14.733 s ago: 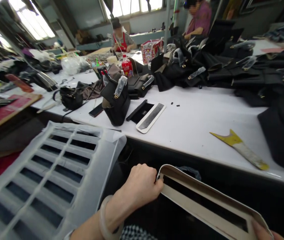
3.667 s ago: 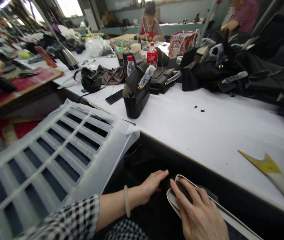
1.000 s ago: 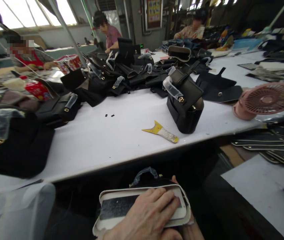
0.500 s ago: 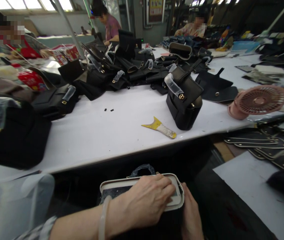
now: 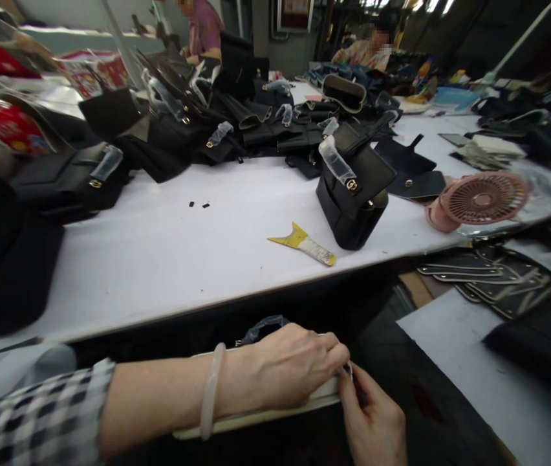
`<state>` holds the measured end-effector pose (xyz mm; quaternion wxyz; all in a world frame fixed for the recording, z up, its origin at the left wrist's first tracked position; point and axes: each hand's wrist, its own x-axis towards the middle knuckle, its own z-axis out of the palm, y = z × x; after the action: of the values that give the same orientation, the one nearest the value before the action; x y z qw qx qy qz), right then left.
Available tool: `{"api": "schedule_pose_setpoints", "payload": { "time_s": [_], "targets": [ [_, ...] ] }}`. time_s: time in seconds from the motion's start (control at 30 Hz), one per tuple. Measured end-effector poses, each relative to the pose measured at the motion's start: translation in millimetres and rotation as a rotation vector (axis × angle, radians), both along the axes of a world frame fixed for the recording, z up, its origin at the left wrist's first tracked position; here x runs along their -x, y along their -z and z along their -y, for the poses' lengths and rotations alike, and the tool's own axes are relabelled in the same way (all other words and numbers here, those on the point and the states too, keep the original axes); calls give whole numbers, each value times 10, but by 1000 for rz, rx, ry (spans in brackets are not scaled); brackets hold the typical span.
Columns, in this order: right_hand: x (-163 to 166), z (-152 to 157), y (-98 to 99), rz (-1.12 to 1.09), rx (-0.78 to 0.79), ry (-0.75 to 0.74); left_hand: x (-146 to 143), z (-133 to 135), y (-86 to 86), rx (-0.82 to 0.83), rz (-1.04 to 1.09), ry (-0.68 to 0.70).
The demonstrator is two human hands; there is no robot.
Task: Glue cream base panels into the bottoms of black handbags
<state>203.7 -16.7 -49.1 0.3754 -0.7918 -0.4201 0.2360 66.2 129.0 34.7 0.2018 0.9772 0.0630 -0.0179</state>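
A cream-edged flat bag panel (image 5: 256,416) lies across my lap, below the table's front edge. My left hand (image 5: 290,366) covers its top and pinches its right end. My right hand (image 5: 372,421) grips that same right end from below, fingers curled on the edge. A black bag's plastic-wrapped handle (image 5: 262,327) pokes up just behind the panel. On the white table (image 5: 169,259) a yellow scraper (image 5: 302,243) lies beside an upright black handbag (image 5: 353,188).
A pink fan (image 5: 482,200) rests at the table's right end. Piles of black bags (image 5: 217,123) fill the far side, and a large black piece (image 5: 4,259) sits at the left. Stacked bag panels (image 5: 479,275) lie lower right. Other people work in the background.
My left hand slid to the panel's right end and now pinches it together with my right hand. The panel has tilted flatter, edge toward me. The view dropped slightly.
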Motion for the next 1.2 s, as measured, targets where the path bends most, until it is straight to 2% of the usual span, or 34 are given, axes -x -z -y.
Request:
{"api": "schedule_pose_setpoints", "payload": {
  "time_s": [0.17, 0.37, 0.5, 0.8, 1.03, 1.13, 1.2],
  "targets": [
    [-25, 19, -23, 148, -12, -49, -250, -153, 9, -27, 52, -28],
    [-4, -25, -48, 286, -32, -92, -502, -356, 18, 17, -125, 79],
    [6, -50, -64, 378, -50, -110, -517, -498, 58, 43, -78, 148],
    [54, -122, -161, 566, -106, -173, -482, -636, 302, 216, -17, 253],
    [113, -173, -144, 716, -79, -176, -492, -682, 453, 352, -21, 200],
    [97, -146, -131, 683, -44, -169, -485, -681, 489, 390, -10, 175],
    [45, -123, -154, 488, 9, -183, -480, -677, 499, 392, 1, 172]
  ]
}}
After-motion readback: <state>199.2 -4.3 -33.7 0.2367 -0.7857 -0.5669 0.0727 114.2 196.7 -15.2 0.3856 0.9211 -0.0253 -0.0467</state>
